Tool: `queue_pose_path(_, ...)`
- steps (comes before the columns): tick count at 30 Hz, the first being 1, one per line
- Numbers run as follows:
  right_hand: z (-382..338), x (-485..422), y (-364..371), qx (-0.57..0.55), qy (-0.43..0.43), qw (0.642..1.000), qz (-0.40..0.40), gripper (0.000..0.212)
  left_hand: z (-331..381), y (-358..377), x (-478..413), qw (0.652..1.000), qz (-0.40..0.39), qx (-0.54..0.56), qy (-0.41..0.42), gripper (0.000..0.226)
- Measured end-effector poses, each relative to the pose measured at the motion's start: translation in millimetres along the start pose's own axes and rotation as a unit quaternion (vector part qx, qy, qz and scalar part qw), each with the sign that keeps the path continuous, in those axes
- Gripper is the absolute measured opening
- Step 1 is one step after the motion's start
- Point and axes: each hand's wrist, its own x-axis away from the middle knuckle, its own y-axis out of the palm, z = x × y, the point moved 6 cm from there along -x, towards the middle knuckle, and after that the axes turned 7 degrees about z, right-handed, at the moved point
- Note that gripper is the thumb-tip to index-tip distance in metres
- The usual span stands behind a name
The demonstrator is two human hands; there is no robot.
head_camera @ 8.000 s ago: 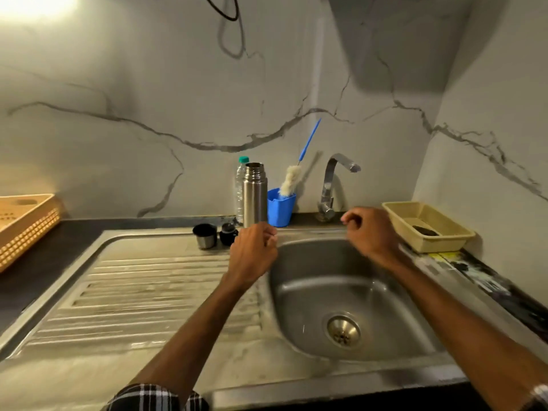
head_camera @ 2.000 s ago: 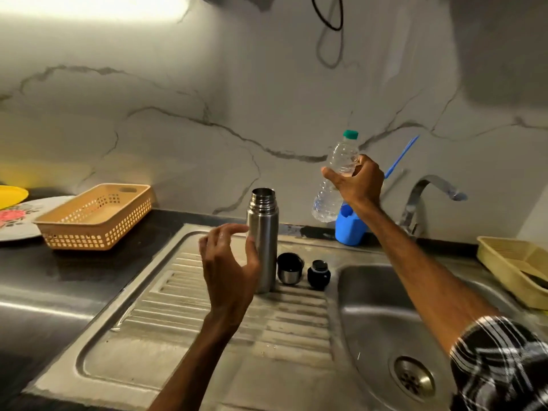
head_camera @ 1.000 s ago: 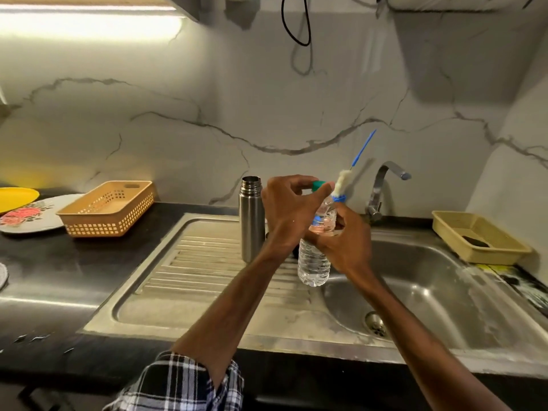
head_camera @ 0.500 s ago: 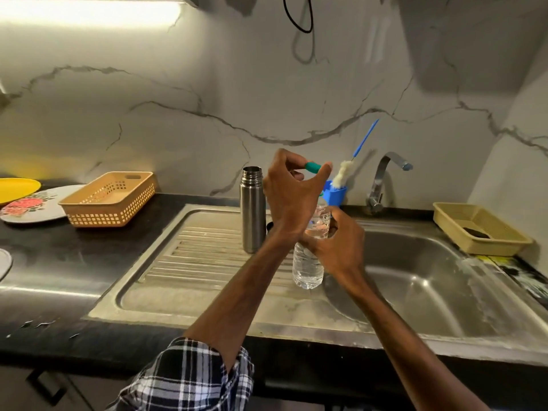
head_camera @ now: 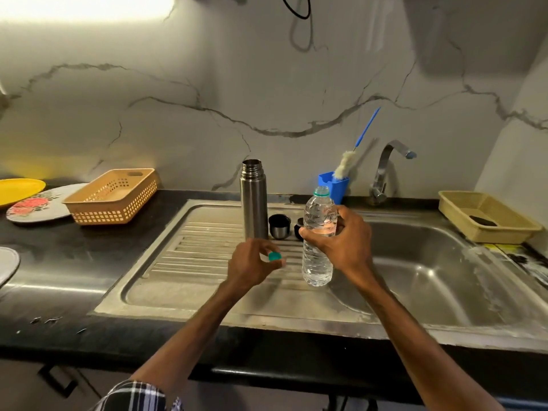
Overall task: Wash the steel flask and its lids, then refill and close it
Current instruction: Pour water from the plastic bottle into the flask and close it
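Observation:
The steel flask [head_camera: 253, 200] stands upright and uncapped at the back of the ribbed drainboard [head_camera: 189, 256]. Its steel cup lid [head_camera: 279, 226] sits just to its right. The black inner stopper [head_camera: 299, 228] beside that is partly hidden behind the clear water bottle [head_camera: 317, 256]. My right hand [head_camera: 345, 241] grips this bottle around its middle, upright and open at the neck, above the drainboard. My left hand [head_camera: 252, 264] pinches the bottle's green cap [head_camera: 274, 256] low over the drainboard, in front of the flask.
The sink basin [head_camera: 430, 262] lies to the right, with the tap [head_camera: 385, 173] behind it. A blue holder [head_camera: 338, 185] with a bottle brush stands by the wall. A yellow tray [head_camera: 486, 216] sits far right; an orange basket [head_camera: 114, 197] and plates [head_camera: 35, 203] sit left.
My left hand has taken the green cap off the bottle and lowered it toward the drainboard. The bottle in my right hand now stands open at the neck.

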Motion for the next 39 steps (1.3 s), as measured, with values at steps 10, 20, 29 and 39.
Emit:
queue_pose_path(10, 14.4, 3.2, -0.4, -0.012, 0.008, 1.0, -0.014, 0.058, -13.9, 23.2, -7.8, 0.998, -0.044, -0.017, -0.043, 0.034)
queue_pose_path(20, 18.4, 2.8, 4.8, -0.014, 0.011, 0.999, -0.028, 0.056, -18.5, 14.4, -3.4, 0.999, 0.024, 0.012, -0.043, 0.042)
queue_pose_path(29, 3.1, -23.6, 6.1, -0.025, -0.013, 0.999, -0.032, 0.061, -13.1, -48.2, -60.6, 0.966, 0.241, 0.072, -0.062, 0.091)
queue_pose_path(39, -34.4, -73.3, 24.1, -0.01, -0.065, 0.997, -0.043, 0.054, -14.0, -30.6, -127.5, 0.973, 0.179, 0.14, -0.038, 0.078)
